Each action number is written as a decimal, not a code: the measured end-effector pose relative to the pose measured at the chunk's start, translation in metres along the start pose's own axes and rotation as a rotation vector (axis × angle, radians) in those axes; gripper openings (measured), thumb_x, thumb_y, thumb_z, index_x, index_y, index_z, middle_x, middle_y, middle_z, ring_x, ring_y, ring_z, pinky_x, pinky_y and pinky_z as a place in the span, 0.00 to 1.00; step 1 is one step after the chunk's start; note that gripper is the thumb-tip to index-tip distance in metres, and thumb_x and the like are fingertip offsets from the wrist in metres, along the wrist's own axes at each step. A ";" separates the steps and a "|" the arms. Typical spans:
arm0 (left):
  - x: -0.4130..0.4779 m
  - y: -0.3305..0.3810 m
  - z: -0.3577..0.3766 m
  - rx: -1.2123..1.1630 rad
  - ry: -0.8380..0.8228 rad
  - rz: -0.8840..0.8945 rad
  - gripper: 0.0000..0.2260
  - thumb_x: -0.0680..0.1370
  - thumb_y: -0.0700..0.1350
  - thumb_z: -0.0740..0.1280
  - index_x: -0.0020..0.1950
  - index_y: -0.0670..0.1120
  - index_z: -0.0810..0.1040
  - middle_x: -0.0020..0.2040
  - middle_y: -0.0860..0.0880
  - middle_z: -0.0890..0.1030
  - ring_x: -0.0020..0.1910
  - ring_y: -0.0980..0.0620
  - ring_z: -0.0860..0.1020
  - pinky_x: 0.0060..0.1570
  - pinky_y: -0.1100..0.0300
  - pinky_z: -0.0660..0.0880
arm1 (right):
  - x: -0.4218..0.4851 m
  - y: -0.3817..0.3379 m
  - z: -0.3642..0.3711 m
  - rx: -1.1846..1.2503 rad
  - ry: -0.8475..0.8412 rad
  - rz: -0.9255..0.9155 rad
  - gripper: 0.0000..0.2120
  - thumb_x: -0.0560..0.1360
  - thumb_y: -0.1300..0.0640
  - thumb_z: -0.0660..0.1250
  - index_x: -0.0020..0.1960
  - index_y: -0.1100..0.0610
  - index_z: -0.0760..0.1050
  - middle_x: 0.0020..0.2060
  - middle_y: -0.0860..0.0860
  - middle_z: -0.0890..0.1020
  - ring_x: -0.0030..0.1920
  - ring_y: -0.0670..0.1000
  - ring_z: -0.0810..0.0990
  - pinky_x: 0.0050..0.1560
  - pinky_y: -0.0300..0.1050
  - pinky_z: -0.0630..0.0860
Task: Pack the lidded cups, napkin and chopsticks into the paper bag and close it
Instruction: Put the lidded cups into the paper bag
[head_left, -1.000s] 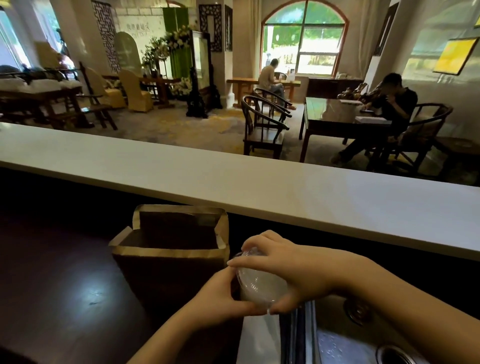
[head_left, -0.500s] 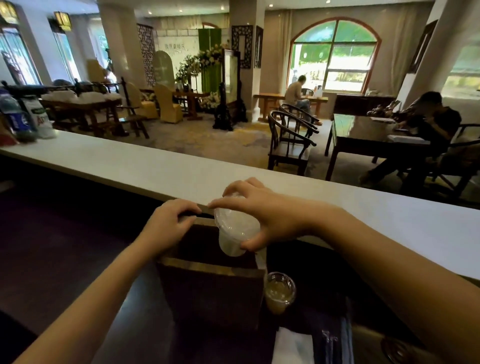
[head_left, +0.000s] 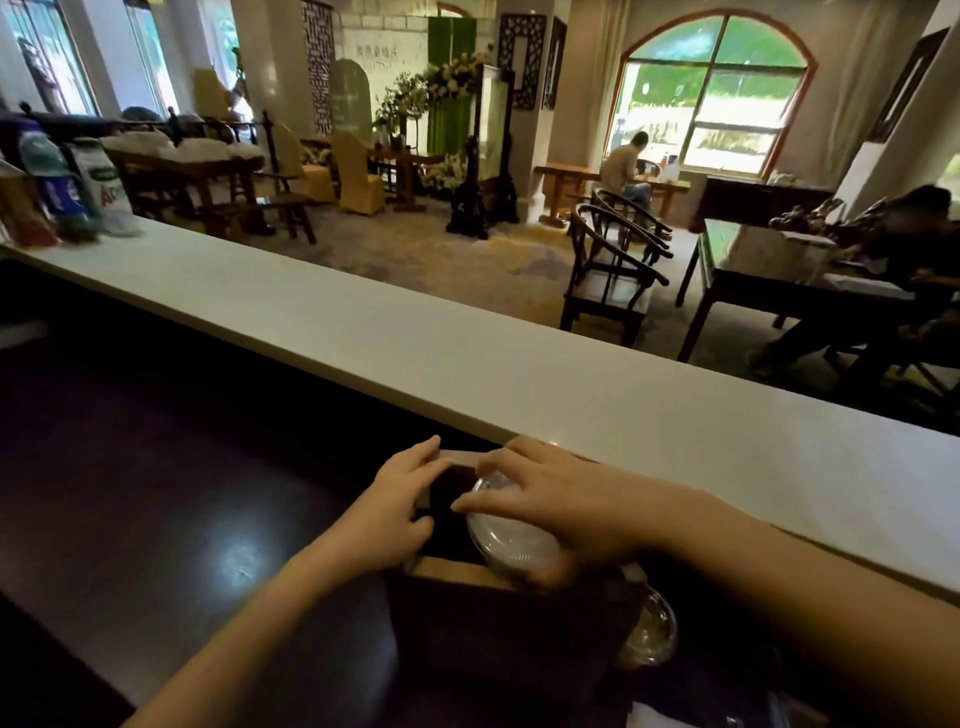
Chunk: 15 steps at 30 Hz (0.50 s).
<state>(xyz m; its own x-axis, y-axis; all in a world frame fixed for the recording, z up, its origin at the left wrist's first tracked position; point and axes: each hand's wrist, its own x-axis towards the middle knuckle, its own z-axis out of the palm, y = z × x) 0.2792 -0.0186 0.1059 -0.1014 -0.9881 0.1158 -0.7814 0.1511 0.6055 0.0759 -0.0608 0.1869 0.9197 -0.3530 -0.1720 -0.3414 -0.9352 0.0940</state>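
A brown paper bag (head_left: 467, 574) stands open on the dark counter in front of me. My right hand (head_left: 566, 506) grips a clear lidded cup (head_left: 511, 538) from above, low in the bag's mouth, with only its lid showing above the front rim. My left hand (head_left: 397, 512) holds the bag's left rim, fingers reaching to the back edge. A second lidded cup (head_left: 652, 631) with pale liquid stands on the counter just right of the bag. A white napkin (head_left: 652, 719) shows at the bottom edge. The chopsticks are out of sight.
A raised white bar ledge (head_left: 467, 358) runs diagonally right behind the bag. Bottles and packets (head_left: 67, 192) stand on its far left end. The dark glossy counter (head_left: 171, 519) stretches to the left. Beyond are dining tables, chairs and seated people.
My right hand has lowered the lidded cup from above the bag into its mouth. My left hand has stayed on the bag's left rim. The camera has tilted slightly.
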 end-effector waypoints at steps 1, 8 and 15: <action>-0.002 -0.001 0.000 -0.046 -0.022 -0.008 0.31 0.73 0.34 0.63 0.73 0.48 0.58 0.77 0.51 0.50 0.76 0.54 0.49 0.72 0.62 0.51 | 0.002 -0.001 0.002 0.000 -0.014 -0.020 0.42 0.66 0.48 0.73 0.73 0.43 0.52 0.71 0.53 0.58 0.69 0.55 0.55 0.68 0.53 0.62; -0.028 -0.004 -0.009 -0.150 -0.250 0.067 0.38 0.73 0.34 0.63 0.74 0.53 0.46 0.73 0.61 0.33 0.73 0.63 0.36 0.71 0.68 0.45 | 0.010 -0.001 0.020 0.009 -0.095 -0.097 0.41 0.68 0.48 0.72 0.73 0.43 0.51 0.71 0.54 0.57 0.71 0.55 0.54 0.67 0.51 0.63; -0.050 -0.011 -0.021 -0.093 -0.373 0.035 0.40 0.74 0.48 0.67 0.72 0.60 0.38 0.70 0.64 0.27 0.72 0.67 0.35 0.64 0.81 0.44 | 0.007 0.000 0.042 0.002 -0.152 -0.104 0.41 0.69 0.52 0.72 0.73 0.43 0.49 0.72 0.55 0.56 0.70 0.56 0.54 0.67 0.51 0.63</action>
<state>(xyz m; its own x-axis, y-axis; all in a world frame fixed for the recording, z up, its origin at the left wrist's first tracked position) 0.3058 0.0300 0.1096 -0.3572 -0.9225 -0.1460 -0.7160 0.1701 0.6770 0.0738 -0.0647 0.1450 0.9102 -0.2548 -0.3266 -0.2470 -0.9668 0.0657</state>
